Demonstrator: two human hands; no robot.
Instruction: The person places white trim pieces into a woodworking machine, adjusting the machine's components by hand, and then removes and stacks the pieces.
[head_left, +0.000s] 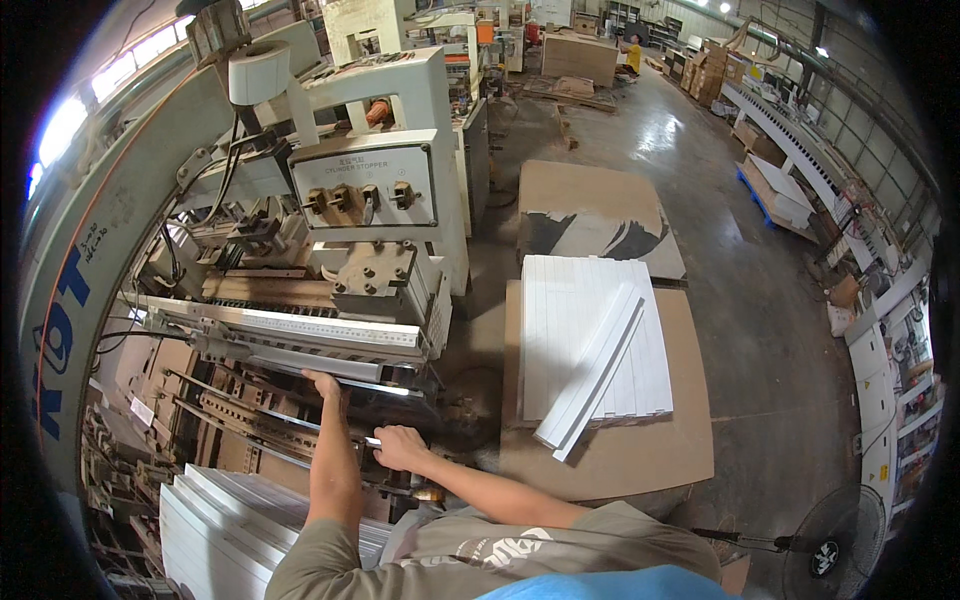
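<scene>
My left hand (324, 384) is at the front of the machine, its thumb by a narrow pale strip (390, 389) under the grey pressure bar (315, 361). Its other fingers are hidden, so its grip is unclear. Closer to me, my right hand (400, 448) has its fingers curled around the end of a thin light-coloured rail (289, 417). A stack of white boards (225, 525) sits below my left forearm. Above the bars is the machine's control panel (363, 184), with several knobs and a printed label.
White panels (555, 337) are stacked on brown board (645, 457) to my right, with loose white strips (592, 367) lying diagonally on top. A floor fan (825, 551) stands at lower right. Far off, a person in yellow (634, 56) is beside boxes.
</scene>
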